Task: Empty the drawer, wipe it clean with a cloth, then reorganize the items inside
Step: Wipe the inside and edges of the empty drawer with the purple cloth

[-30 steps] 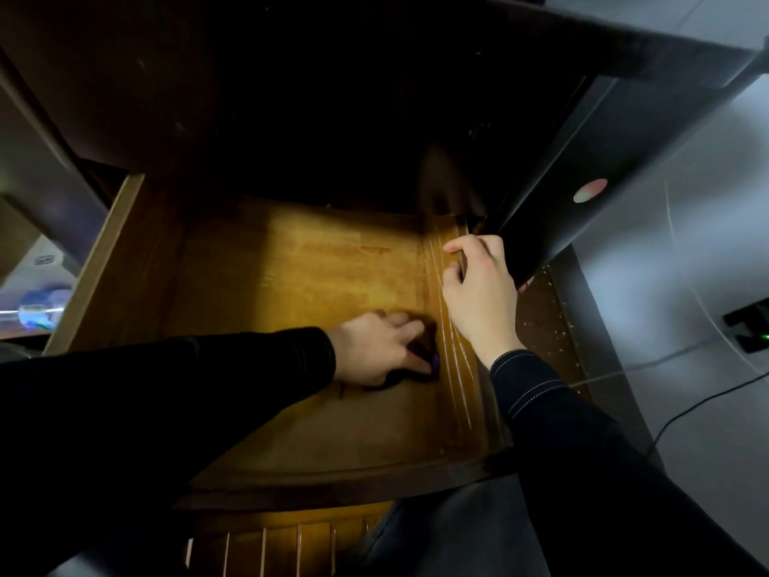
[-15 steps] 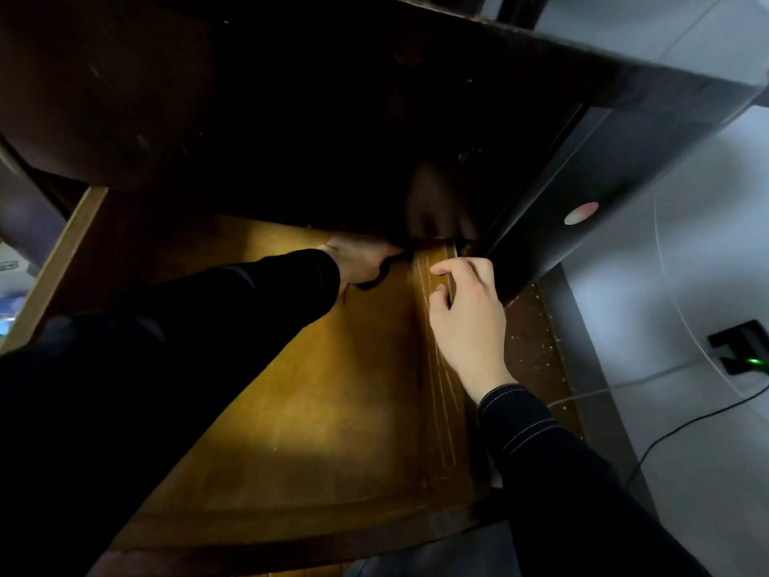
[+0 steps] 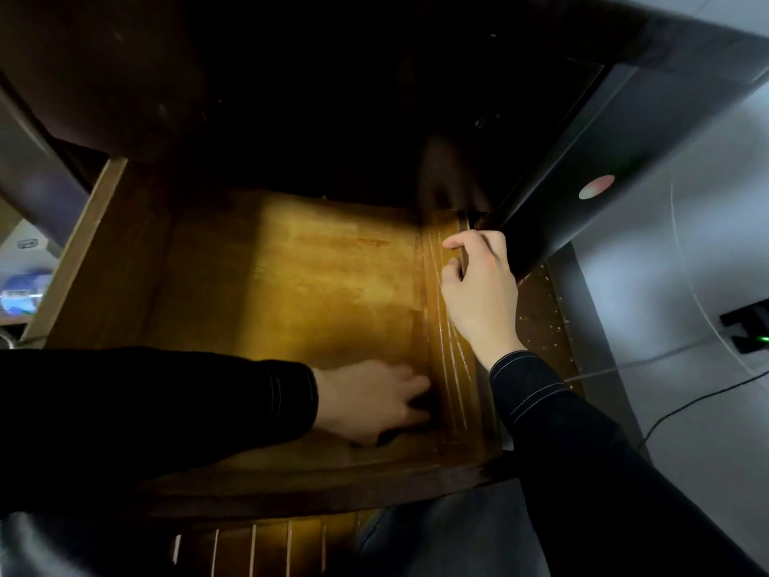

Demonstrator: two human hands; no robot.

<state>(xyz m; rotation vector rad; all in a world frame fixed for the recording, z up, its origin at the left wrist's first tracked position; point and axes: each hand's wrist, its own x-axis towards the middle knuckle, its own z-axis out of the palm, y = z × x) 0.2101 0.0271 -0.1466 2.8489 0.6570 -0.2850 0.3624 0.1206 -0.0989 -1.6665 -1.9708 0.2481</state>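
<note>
The wooden drawer (image 3: 104, 226) is pulled out under a dark desk, and its lit floor holds no items. My left hand (image 3: 370, 399) presses down in the near right corner of the drawer floor on a dark cloth (image 3: 420, 414), which is mostly hidden under the fingers. My right hand (image 3: 478, 293) grips the top of the drawer's right side wall, thumb inside and fingers curled over the edge. The back of the drawer lies in deep shadow.
A dark desk top (image 3: 291, 77) overhangs the drawer's rear. Right of the drawer stands a dark cabinet panel (image 3: 582, 168) with a round sticker. Cables and a power strip (image 3: 749, 326) lie on the grey floor at right. Slatted wood (image 3: 270, 543) sits below the drawer front.
My left hand has drawn the cloth back from the far right corner to the near right corner of the drawer floor. My right hand stays on the side wall.
</note>
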